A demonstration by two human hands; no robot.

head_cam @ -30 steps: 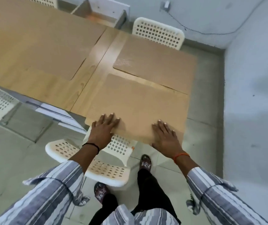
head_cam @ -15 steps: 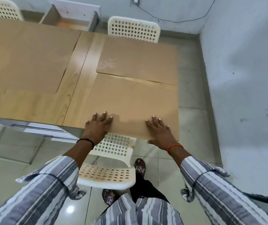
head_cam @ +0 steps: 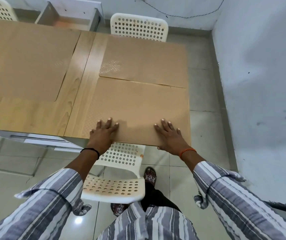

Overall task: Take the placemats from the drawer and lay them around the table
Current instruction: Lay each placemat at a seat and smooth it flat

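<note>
**Placemat pressed flat at the table's near corner**

Pale tiled floor and a grey-white wall are seen around a wooden table point(head_cam: 81, 87), which is covered in part by tan placemats. The nearest placemat point(head_cam: 138, 108) is laid at the table's near right corner, its front edge level with the table edge. It is pressed down by the left hand point(head_cam: 102, 135), fingers straight and flat on its left part, and by the right hand point(head_cam: 170, 137), fingers spread flat on its right part with the thumb hooked under the front edge. A second placemat point(head_cam: 147, 61) is laid just beyond, their edges touching. A third placemat point(head_cam: 24, 61) is seen to the left. An open drawer point(head_cam: 69, 16) is seen behind the table. White perforated chairs point(head_cam: 138, 26) are placed at both sides.
</note>
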